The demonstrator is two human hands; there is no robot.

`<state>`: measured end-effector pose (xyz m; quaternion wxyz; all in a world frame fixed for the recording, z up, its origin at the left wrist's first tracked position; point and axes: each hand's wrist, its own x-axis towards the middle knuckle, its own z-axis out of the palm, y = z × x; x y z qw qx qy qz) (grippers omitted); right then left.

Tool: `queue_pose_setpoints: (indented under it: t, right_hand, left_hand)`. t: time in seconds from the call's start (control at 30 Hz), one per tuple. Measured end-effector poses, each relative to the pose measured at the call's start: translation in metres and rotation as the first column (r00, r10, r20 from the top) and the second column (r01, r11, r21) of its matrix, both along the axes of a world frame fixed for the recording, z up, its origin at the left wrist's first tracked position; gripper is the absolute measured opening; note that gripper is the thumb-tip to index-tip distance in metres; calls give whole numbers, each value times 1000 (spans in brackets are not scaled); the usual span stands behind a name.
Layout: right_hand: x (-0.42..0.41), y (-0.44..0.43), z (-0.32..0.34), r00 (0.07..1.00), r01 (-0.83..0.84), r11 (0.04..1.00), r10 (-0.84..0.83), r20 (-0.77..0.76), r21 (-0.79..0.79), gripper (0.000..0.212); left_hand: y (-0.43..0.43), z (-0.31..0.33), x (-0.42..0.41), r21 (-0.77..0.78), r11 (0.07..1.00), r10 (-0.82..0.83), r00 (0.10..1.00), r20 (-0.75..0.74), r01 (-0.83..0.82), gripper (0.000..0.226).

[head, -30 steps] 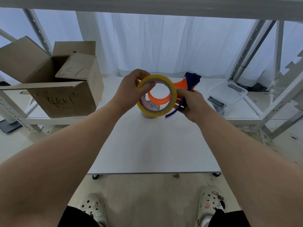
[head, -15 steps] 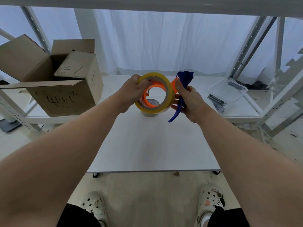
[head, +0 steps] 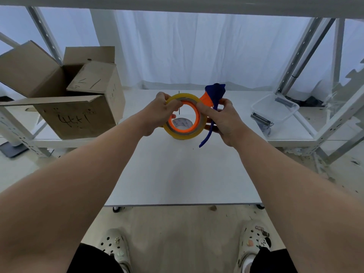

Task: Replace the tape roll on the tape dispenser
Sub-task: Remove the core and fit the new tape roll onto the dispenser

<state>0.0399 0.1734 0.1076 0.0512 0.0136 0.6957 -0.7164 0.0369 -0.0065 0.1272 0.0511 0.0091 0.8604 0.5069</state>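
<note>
Yellow tape roll [head: 183, 135], pinched by left hand [head: 157, 115], rings the dispenser [head: 215, 92] gripped upright in right hand [head: 224, 120].

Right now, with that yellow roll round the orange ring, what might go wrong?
The tape roll could seat crooked on the orange hub of the dispenser and jam, since the left hand holds it at one side only. Both pieces hang in mid-air over the table; if the right hand loses its grip on the dispenser, they would likely fall onto the spare roll lying below.
</note>
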Motion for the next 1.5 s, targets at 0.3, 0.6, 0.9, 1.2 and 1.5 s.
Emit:
queue_pose_setpoints:
  t: [0.3,0.6,0.9,1.2,1.5]
  right_hand:
    - [0,7,-4,997,-69,986,63,-44,-153,56]
    - [-7,5,-7,996,-59,996,64,58,-73,57]
    - [-8,-5,-10,987,133,989,-126,104,-66,56]
    - [-4,1,-6,903,-125,685,379,-204,718,62]
    - [-8,2,-15,878,-97,582,432,-206,807,59]
  left_hand:
    - [-6,7,8,78,992,-97,995,-36,99,44]
    - [-4,2,5,-12,999,-53,984,-169,52,42]
    - [6,-3,0,118,991,76,995,-63,-68,38]
    - [2,-12,6,-45,998,-48,998,-39,46,33]
    - [3,-10,6,34,999,-13,995,-99,16,34]
